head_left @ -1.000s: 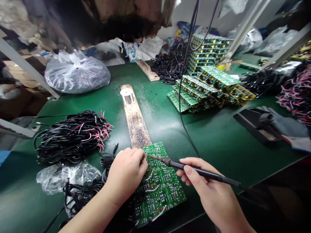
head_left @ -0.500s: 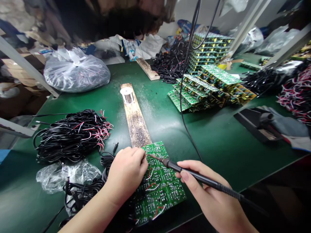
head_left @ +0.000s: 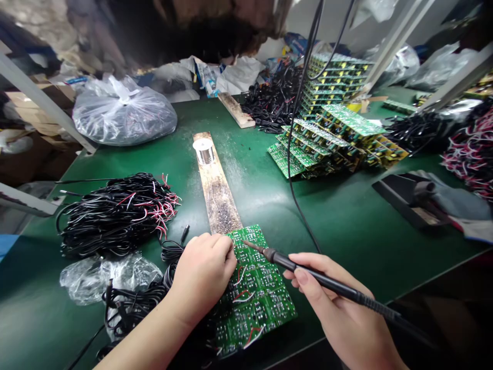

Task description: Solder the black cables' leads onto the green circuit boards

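Observation:
A green circuit board panel (head_left: 256,293) lies on the bench, with red and white wires soldered across it. My left hand (head_left: 202,277) rests at the board's left edge, its curled fingertips hidden against the board. A black cable (head_left: 169,272) runs beneath that wrist toward the board. My right hand (head_left: 331,303) is shut on a black soldering iron (head_left: 308,272). The iron's thin tip (head_left: 250,245) hovers over the board's upper part, close to my left fingers. I cannot tell whether it touches a joint.
A long scorched wooden strip (head_left: 217,190) with a solder spool (head_left: 204,151) meets the board. Black cable bundles (head_left: 119,216) and crumpled plastic (head_left: 110,277) lie left. Stacked circuit boards (head_left: 327,139) stand ahead. A black stand (head_left: 404,198) and grey glove (head_left: 450,200) lie right.
The whole view has drifted slightly. The iron's tip has shifted a little to the right over the board, and my left hand has moved slightly with it.

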`<state>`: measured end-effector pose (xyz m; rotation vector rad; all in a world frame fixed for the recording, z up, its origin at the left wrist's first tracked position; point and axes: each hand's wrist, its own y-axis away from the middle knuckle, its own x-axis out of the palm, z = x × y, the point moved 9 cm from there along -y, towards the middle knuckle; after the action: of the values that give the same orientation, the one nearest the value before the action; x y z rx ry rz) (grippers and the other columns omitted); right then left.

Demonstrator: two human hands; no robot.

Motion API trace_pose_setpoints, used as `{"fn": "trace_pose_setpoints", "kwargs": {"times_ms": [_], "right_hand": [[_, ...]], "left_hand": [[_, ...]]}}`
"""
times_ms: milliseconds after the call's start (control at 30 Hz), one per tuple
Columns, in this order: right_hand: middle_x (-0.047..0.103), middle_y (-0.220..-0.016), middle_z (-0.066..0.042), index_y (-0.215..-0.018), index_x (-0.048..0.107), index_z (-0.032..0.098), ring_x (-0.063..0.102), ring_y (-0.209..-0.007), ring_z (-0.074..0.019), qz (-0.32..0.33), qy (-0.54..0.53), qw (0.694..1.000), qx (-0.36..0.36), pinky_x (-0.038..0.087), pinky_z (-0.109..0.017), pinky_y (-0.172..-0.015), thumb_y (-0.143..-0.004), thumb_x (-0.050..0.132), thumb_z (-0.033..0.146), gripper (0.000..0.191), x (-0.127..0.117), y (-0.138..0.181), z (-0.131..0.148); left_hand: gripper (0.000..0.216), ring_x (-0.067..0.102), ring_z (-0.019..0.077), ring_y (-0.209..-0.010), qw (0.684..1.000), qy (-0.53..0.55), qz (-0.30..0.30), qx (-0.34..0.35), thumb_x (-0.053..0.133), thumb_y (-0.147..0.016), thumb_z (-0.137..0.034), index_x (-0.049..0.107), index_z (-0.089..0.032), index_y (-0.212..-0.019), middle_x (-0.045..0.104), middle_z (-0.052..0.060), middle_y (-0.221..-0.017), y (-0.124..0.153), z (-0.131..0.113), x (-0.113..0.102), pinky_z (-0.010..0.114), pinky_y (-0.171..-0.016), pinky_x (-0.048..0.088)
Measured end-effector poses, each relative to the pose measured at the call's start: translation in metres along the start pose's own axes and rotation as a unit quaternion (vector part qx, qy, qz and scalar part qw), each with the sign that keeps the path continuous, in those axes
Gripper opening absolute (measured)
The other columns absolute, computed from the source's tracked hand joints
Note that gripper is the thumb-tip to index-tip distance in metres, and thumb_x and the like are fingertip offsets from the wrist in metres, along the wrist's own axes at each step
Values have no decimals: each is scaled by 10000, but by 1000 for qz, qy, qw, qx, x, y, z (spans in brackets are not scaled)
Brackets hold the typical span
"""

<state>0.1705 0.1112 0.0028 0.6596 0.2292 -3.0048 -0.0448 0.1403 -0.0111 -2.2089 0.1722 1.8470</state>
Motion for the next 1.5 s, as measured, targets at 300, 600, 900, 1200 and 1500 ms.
{"fn": "trace_pose_setpoints", "kwargs": {"times_ms": [300, 600, 900, 1200, 1500], "right_hand": [[795, -962, 33, -1123, 694, 317, 789, -843, -153, -15, 3, 1000, -13, 643, -249, -808, -987, 640, 300, 148, -2, -17, 10], [763, -1130, -2, -1142, 721, 272, 723, -1039, -171, 35, 28, 995, -88, 580, -308, -973, -995, 606, 318, 192, 38, -66, 39], [754, -1167, -21, -1160, 718, 242, 697, -1095, -179, 46, 50, 992, -111, 543, -331, -1034, -1002, 591, 321, 218, 57, -75, 48], [753, -1167, -28, -1165, 723, 243, 696, -1095, -194, 47, 55, 992, -107, 543, -372, -1042, -1000, 593, 342, 232, 58, -76, 46], [764, -1136, -20, -1164, 717, 277, 741, -1033, -200, 15, 30, 997, -71, 606, -362, -959, -992, 615, 343, 211, 35, -67, 39]], "left_hand": [[198, 517, 206, -748, 1000, -2, 1, -1, 519, -987, -238, 561, -217, -795, 616, 9, -772, -1, 0, 0, 377, -725, 363], [187, 549, 215, -755, 1000, -16, -23, 12, 519, -988, -233, 569, -217, -808, 644, 22, -787, 1, -3, -5, 383, -712, 366], [187, 566, 238, -772, 998, -13, -58, -1, 485, -1016, -280, 554, -219, -853, 644, 30, -766, 3, -2, -13, 405, -715, 355], [190, 548, 232, -771, 999, -5, -51, 8, 471, -1031, -267, 581, -220, -884, 652, 28, -778, 5, -1, -14, 400, -720, 352], [159, 581, 237, -905, 997, -4, -73, 19, 533, -1018, -259, 690, -256, -1040, 689, 52, -1065, 7, -1, -19, 399, -785, 394]]}}
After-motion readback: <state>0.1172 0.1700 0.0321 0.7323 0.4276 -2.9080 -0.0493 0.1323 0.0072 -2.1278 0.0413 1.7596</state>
